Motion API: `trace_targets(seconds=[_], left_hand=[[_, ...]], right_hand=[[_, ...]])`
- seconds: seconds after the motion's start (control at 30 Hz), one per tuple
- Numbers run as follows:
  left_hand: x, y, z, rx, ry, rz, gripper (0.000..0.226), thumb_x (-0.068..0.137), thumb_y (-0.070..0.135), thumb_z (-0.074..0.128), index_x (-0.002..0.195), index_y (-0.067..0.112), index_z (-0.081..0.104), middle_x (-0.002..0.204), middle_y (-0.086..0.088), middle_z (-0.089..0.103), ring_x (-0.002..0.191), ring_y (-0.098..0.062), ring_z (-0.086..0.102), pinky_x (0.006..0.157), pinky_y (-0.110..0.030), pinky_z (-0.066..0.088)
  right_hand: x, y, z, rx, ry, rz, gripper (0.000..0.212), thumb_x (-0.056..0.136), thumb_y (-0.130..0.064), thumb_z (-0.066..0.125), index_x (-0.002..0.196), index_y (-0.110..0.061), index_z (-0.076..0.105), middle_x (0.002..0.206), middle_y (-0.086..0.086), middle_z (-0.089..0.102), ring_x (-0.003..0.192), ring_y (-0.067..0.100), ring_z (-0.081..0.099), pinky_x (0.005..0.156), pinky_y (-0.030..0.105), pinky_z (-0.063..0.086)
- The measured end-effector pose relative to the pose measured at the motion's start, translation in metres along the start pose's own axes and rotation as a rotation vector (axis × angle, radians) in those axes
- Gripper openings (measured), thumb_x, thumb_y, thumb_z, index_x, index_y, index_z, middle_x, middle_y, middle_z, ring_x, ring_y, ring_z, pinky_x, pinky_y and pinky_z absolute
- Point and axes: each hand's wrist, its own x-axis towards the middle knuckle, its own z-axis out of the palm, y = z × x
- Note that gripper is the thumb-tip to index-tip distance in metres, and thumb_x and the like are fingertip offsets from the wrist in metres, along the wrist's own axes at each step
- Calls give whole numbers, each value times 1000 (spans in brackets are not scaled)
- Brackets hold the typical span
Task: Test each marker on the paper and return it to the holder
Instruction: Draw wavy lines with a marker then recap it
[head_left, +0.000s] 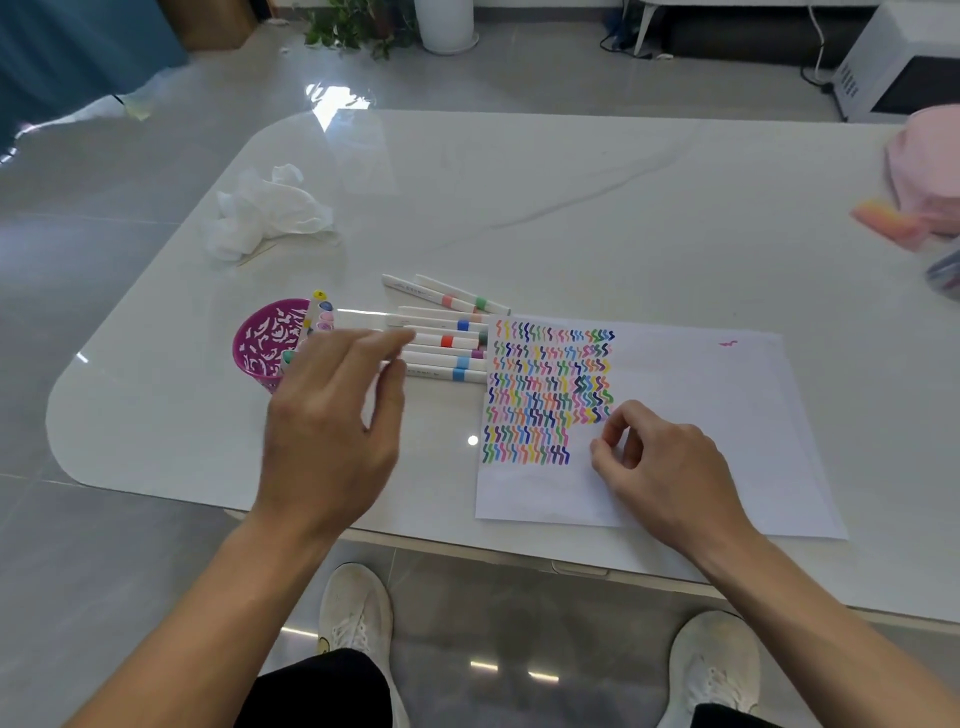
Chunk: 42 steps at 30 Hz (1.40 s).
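Note:
A white sheet of paper (701, 415) lies on the table, its left part filled with rows of coloured squiggles (550, 389). Several white markers with coloured bands (447, 342) lie side by side just left of the sheet. A purple perforated holder (262, 340) sits further left, with a few coloured marker ends (323, 312) at its right rim. My left hand (332, 415) hovers over the near ends of the loose markers, fingers spread, nothing held. My right hand (660, 462) rests on the paper below the squiggles, fingers curled in, with nothing visible in them.
A crumpled white tissue (265, 213) lies at the back left of the white table (519, 208). Pink items (919, 176) sit at the far right edge. My two white shoes (356, 618) show below the table's near edge.

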Motion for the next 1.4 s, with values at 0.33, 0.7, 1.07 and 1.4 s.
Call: trace_targets(seconds=[0.33, 0.7, 1.07, 1.4], left_hand=[[-8, 2, 55, 8, -490, -98, 41, 93, 6, 63, 131, 20, 63, 135, 3, 62, 124, -22, 55, 94, -45, 56], [1, -2, 81, 98, -444, -108, 29, 95, 14, 64, 124, 13, 63, 118, -5, 58, 106, -27, 57, 73, -43, 57], [7, 5, 87, 134, -393, -113, 14, 86, 10, 75, 95, 14, 65, 102, -3, 66, 97, -27, 56, 76, -42, 48], [17, 23, 77, -111, -304, -122, 23, 96, 8, 61, 118, 15, 67, 111, 0, 65, 104, -17, 50, 82, -14, 36]], right_hand=[[0, 1, -1, -1, -18, 1, 13, 93, -34, 66, 86, -27, 58, 63, -10, 60, 62, 17, 61, 61, 32, 49], [1, 3, -4, 17, -52, -7, 12, 96, -36, 63, 89, -28, 57, 65, -11, 60, 62, 14, 61, 62, 30, 50], [1, 4, -4, 22, -55, -3, 12, 96, -36, 62, 89, -28, 56, 66, -9, 61, 65, 17, 61, 64, 31, 48], [2, 4, -6, 38, -70, 10, 13, 95, -36, 62, 88, -27, 57, 67, -8, 63, 68, 18, 63, 66, 32, 50]])
